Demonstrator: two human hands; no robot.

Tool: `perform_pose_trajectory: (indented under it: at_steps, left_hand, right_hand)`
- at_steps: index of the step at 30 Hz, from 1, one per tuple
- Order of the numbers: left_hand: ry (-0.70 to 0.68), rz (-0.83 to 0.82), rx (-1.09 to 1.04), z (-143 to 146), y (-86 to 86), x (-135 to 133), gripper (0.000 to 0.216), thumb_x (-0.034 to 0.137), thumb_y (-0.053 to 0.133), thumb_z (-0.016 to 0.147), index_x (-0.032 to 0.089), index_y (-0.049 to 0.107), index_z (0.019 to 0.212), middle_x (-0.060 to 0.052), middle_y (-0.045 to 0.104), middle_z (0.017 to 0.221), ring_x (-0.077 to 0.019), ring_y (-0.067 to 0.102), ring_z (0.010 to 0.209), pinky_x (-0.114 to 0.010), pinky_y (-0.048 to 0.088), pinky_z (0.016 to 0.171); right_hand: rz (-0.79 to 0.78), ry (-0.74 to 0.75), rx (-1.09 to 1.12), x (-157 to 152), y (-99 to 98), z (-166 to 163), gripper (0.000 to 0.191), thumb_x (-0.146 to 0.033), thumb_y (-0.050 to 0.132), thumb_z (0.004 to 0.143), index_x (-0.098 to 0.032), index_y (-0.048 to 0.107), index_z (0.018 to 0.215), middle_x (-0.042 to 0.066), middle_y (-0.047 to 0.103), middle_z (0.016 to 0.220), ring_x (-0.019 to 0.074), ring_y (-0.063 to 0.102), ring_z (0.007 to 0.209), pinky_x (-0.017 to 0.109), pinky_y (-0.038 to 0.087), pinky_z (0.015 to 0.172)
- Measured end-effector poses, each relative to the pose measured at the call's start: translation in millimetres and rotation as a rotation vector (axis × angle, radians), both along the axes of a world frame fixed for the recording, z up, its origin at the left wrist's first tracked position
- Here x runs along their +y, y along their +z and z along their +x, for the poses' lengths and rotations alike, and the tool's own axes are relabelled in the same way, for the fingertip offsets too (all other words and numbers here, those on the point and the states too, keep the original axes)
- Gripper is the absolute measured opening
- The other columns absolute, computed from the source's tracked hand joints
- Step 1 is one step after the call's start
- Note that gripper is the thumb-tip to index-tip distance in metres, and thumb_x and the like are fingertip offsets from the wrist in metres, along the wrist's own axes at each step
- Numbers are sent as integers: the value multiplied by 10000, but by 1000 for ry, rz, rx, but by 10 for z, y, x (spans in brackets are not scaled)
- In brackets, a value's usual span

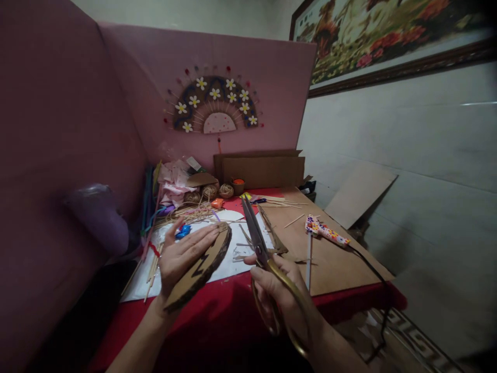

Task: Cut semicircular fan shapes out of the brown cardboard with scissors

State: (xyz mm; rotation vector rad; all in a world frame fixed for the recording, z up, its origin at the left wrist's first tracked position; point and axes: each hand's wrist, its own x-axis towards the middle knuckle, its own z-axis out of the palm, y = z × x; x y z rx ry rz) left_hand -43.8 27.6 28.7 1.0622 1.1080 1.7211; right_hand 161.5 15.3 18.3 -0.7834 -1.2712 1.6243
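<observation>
My left hand (187,254) grips a curved cardboard piece (200,269), held on edge and tilted, with a dark, rough rim and a dark zigzag mark on its face. The fingers lie along its upper side. In my right hand (285,285) is a pair of scissors (256,233) with gold handles. Their blades point up and away and look closed, apart from the cardboard piece. Under the blades, thin cardboard offcuts (275,233) lie on white paper (229,267).
A flowered glue gun (326,231) with a black cord rests on a brown board (341,269) at right. Twine balls (209,191), sticks and pink cloth (173,178) crowd the back left. A flower-decorated fan (215,103) is on the pink panel behind. Red cloth (229,311) covers the near table edge.
</observation>
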Motion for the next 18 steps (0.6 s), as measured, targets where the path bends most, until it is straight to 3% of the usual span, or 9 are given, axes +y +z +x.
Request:
perform_pose_trajectory:
  at_steps: [3,7,9,14,18]
  left_hand:
    - [39,8,137,18,17,-37,383,-56,729,580,267,727,785,-30,728,1035,-245,500,1242,-433,260,1115]
    - [47,-22,113,56,-42,-39,401,-103,718,555,249,712,746,-56,734,1003,-268,471,1265,-453,277,1097]
    - [71,-30,129,71,-63,-30,415,-114,728,531,248,708,733,-54,733,1007,-276,457,1276,-460,281,1092]
    - [41,-51,229,78,-42,9,396,-97,753,523,238,715,730,-63,732,1020,-253,420,1305,-427,190,1130]
    - [-61,-110,115,67,-55,67,375,-111,704,576,231,705,729,-81,729,1021,-263,403,1313,-460,195,1124]
  right_hand:
    - [-103,100,127,-5,56,-16,403,-507,610,785,-159,561,983,-72,458,501,70,378,359,177,350,353]
    - [-138,182,158,2,66,-22,358,-492,589,770,-161,518,652,-48,450,456,68,397,378,173,374,382]
    - [-112,188,179,3,70,-25,363,-469,599,769,-163,500,600,-51,437,444,62,393,378,169,371,385]
    - [-31,103,104,10,142,-38,390,-467,616,787,-168,479,578,-59,428,420,61,378,344,177,335,353]
    - [28,-63,-52,19,175,-66,366,-435,651,766,-177,451,602,-72,423,414,62,379,343,174,311,350]
